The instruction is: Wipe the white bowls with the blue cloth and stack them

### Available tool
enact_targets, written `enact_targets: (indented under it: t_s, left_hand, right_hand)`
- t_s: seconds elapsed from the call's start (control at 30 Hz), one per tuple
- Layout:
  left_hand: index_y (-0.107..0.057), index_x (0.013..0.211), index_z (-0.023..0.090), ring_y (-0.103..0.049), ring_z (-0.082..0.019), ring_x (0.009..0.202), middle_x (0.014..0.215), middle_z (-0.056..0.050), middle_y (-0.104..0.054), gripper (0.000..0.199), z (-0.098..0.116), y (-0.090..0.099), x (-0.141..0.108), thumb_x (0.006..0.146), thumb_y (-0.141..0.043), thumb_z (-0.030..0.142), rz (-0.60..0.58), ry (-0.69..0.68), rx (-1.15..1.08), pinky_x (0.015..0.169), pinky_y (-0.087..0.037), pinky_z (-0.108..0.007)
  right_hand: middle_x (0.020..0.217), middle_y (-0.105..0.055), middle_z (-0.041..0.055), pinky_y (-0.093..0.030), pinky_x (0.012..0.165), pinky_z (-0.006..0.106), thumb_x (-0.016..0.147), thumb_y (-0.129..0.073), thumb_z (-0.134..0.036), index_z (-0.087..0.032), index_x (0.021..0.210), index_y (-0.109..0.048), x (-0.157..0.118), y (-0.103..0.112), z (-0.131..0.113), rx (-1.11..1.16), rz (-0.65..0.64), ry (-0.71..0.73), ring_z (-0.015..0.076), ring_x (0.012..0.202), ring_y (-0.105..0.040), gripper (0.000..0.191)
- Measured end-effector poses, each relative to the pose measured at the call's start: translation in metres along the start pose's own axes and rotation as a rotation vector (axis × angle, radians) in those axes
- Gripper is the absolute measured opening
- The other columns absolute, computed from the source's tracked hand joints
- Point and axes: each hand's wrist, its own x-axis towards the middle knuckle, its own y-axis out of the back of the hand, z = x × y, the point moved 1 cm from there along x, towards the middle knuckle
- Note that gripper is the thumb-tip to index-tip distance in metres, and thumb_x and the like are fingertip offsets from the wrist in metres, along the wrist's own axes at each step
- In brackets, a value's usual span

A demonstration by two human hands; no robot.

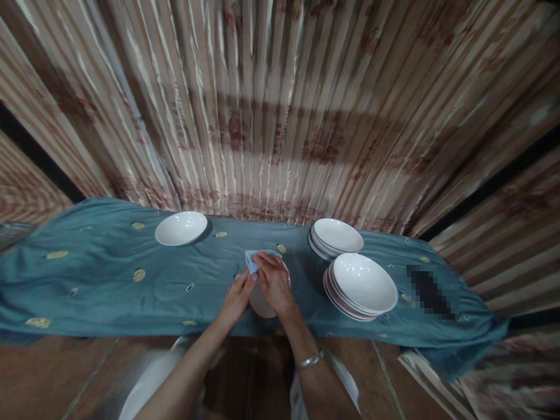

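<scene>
A white bowl (181, 228) sits left on a teal tablecloth (105, 291), while at center a left hand (237, 298), its grip unclear, meets a red-rimmed dish (261, 304) and a right hand (275, 282) pinches a soft blue cloth (251, 260) over it, near stacked dishes (365, 283) at right. Likely rigid, slick and breakable, the dish is best held by opposite rims.

Backdrop: curtains behind covered table

Beige pleated curtains (262, 128), reddish print, span the back. Dark poles (490, 186) at both sides. Teal cloth (109, 297), yellow pineapple motifs, drapes the table. Floor (91, 361): brown tiles, pale joints. Light dim.
</scene>
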Motion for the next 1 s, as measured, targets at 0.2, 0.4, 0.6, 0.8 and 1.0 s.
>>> enact_targets:
  t_s: [0.2,0.4,0.6,0.8,1.0]
  left_hand:
    - [-0.06,0.127,0.02,-0.046,-0.027,0.133,0.137,-0.009,-0.057,0.057,0.008,-0.005,-0.003,0.081,-0.051,0.054,-0.026,-0.024,0.064,0.113,-0.03,-0.041]
    - [-0.054,0.134,0.013,-0.048,-0.027,0.131,0.14,-0.011,-0.053,0.065,0.014,-0.014,-0.002,0.081,-0.048,0.051,-0.042,-0.015,0.172,0.112,-0.033,-0.039]
    - [-0.06,0.128,0.018,-0.053,-0.028,0.127,0.132,-0.009,-0.062,0.057,0.022,-0.018,0.002,0.08,-0.051,0.049,-0.059,-0.044,0.168,0.11,-0.035,-0.039]
    - [-0.065,0.122,0.023,-0.052,-0.03,0.126,0.128,-0.007,-0.064,0.057,0.029,-0.016,0.0,0.072,-0.063,0.05,-0.048,-0.019,0.091,0.109,-0.035,-0.038]
    - [-0.041,0.143,0.014,-0.067,-0.029,0.088,0.084,-0.006,-0.073,0.09,0.019,-0.013,-0.009,0.067,-0.07,0.053,-0.093,0.099,-0.047,0.086,-0.05,-0.039]
  right_hand:
    - [0.118,-0.069,0.0068,-0.041,0.101,0.035,0.09,-0.044,-0.013,-0.02,0.119,-0.065,0.01,0.011,0.026,-0.147,-0.02,-0.158,0.0201,0.109,-0.059,0.037]
    - [0.1,-0.073,0.0103,-0.044,0.082,0.026,0.092,-0.051,-0.025,-0.019,0.114,-0.067,0.001,0.024,0.05,-0.332,-0.041,-0.475,0.0203,0.095,-0.065,0.028]
    - [0.091,-0.074,0.0098,-0.042,0.068,0.023,0.091,-0.054,-0.03,-0.018,0.101,-0.072,-0.013,0.035,0.066,-0.368,-0.093,-0.639,0.019,0.082,-0.068,0.024]
    - [0.075,-0.072,0.0039,-0.039,0.062,0.023,0.088,-0.054,-0.027,-0.019,0.083,-0.072,-0.018,0.039,0.074,-0.366,-0.119,-0.657,0.0164,0.07,-0.065,0.02]
    - [0.086,-0.072,0.007,-0.042,0.072,0.024,0.089,-0.053,-0.023,-0.018,0.1,-0.07,-0.011,0.037,0.062,-0.361,-0.03,-0.497,0.0183,0.082,-0.064,0.021]
